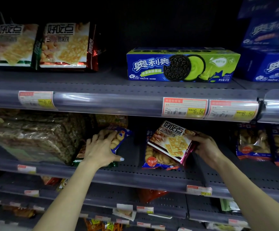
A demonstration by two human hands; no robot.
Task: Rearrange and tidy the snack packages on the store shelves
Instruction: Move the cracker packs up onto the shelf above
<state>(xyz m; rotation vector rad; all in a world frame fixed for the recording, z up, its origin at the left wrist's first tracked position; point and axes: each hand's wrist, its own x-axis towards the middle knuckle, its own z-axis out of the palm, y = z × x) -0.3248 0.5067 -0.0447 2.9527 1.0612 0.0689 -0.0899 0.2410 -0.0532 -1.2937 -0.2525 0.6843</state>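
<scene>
We reach into the middle shelf (132,174) with both arms. Our left hand (102,150) lies palm down on a blue cookie bag (120,137), its fingers (94,138) spread and fairly straight across the top of the pack, pressing rather than curling round it; the thumb points out to the right along the shelf. This bag sits tilted beside a big clear bag of brown snacks (35,139) at the left. Our right hand (205,147) grips a cracker packet (172,142) with a maroon edge by its right side, fingers clamped on it, and the packet is tilted, lifted over another blue cookie bag with a red round label (153,159) that lies on the same shelf just under it. More blue cookie bags (253,144) stand further right. On the upper shelf (102,84) we see two cracker packets (65,45) of the same brand at the left, a green and blue Oreo box (182,65) lying lengthwise in the middle, and blue Oreo boxes (268,64) stacked at the right. Price tags (184,107) line the shelf rail.
</scene>
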